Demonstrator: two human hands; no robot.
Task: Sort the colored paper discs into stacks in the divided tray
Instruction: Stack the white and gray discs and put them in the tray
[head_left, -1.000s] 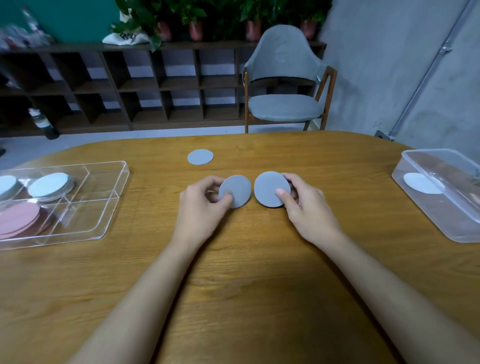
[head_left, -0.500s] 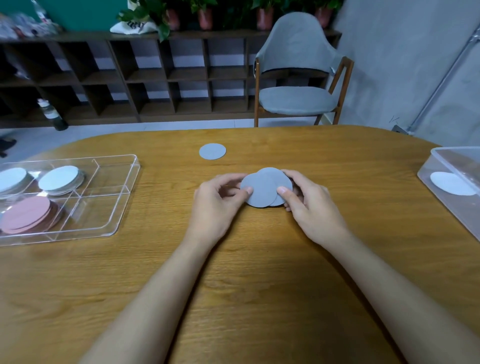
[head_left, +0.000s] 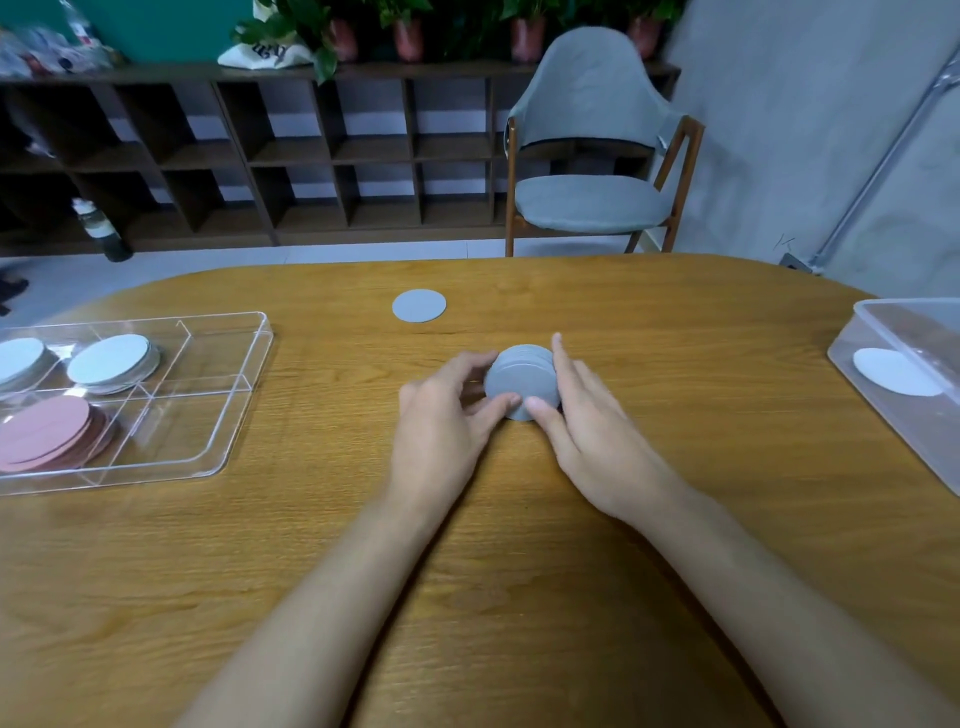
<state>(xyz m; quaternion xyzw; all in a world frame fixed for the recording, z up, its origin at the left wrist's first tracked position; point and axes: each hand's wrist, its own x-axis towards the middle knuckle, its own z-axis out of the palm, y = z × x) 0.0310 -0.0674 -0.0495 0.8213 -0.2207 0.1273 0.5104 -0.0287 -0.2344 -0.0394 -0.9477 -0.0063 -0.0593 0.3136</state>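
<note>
Sitting between both hands, the grey stack (head_left: 522, 376) of paper discs is at the middle of the wooden table (head_left: 519, 545), with layered edges showing along its far side. The left hand (head_left: 447, 415) curls round its left rim, thumb at the near edge. The right hand (head_left: 587, 421) pinches the right rim between thumb and straighter fingers. Both grips are narrow, closed on that one stack.

Just beyond the grip lies a single grey disc (head_left: 418, 306), apart from the hands. Well to the left stands the divided tray (head_left: 249, 364). Its far compartments hold a white stack (head_left: 111, 358) and a second white stack (head_left: 18, 358), which is cut off by the frame edge. A near compartment holds a pink stack (head_left: 44, 431). Well to the right, a clear box (head_left: 872, 325) contains one white disc (head_left: 896, 371).
</note>
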